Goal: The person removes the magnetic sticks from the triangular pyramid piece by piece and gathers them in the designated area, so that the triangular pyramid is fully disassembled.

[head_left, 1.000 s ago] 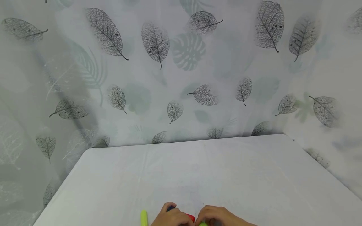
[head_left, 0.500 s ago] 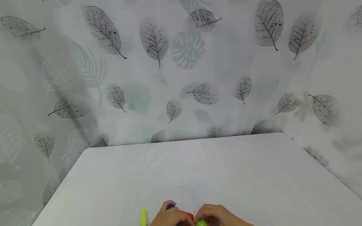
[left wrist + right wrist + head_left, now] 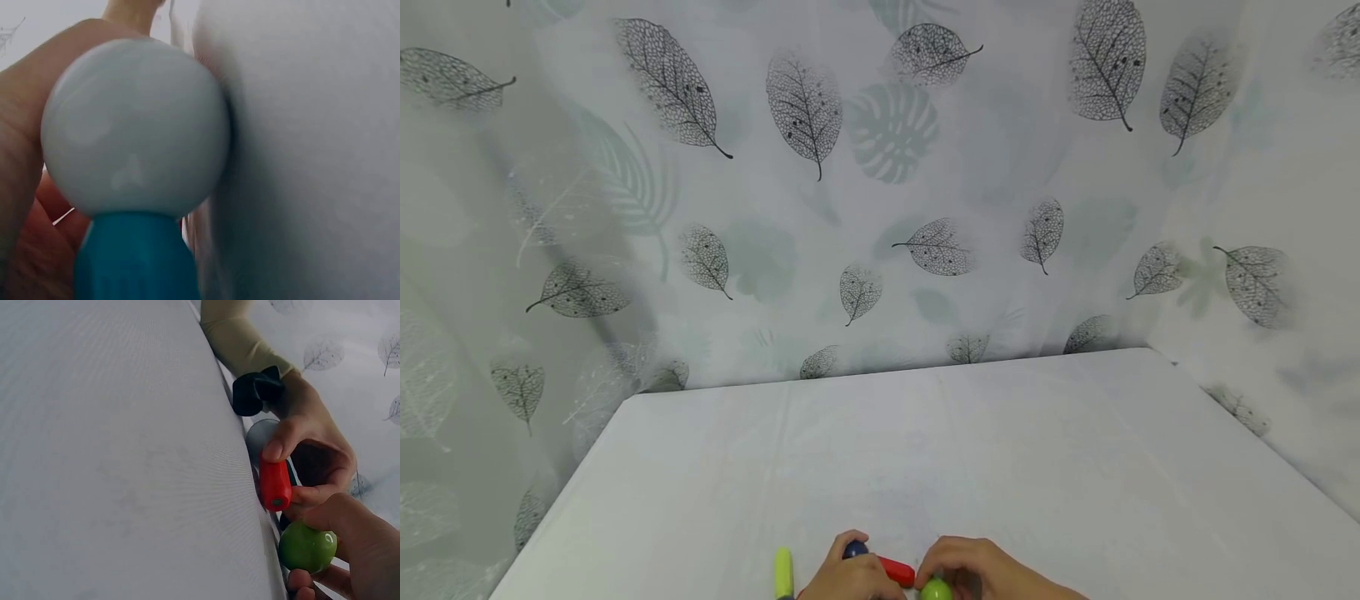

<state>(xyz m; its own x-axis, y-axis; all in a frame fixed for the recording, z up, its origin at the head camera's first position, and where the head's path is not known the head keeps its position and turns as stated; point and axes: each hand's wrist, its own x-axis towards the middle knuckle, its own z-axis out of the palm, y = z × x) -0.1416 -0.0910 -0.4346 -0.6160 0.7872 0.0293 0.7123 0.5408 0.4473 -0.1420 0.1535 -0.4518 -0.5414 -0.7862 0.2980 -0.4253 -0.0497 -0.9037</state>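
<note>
In the head view my left hand (image 3: 852, 577) is at the bottom edge, its fingers around a dark blue ball (image 3: 854, 549) and a red rod (image 3: 897, 571). The right wrist view shows the left thumb on the red rod (image 3: 275, 484). My right hand (image 3: 976, 567) pinches a glossy green ball (image 3: 936, 589) between thumb and fingers, close to the rod's end; whether they touch is unclear. In the left wrist view, a pale grey ball (image 3: 137, 125) sits against the end of a teal rod (image 3: 134, 256), beside the left hand.
A yellow-green rod (image 3: 783, 572) lies left of the left hand, partly cut off by the frame. The white table (image 3: 880, 467) stretches behind both hands to a leaf-patterned curtain (image 3: 880, 192). A dark strap (image 3: 256, 394) is on the left wrist.
The hands have drawn slightly apart, and more of the red rod and green ball shows between them. Both hands keep their holds. The head view has shifted a little.
</note>
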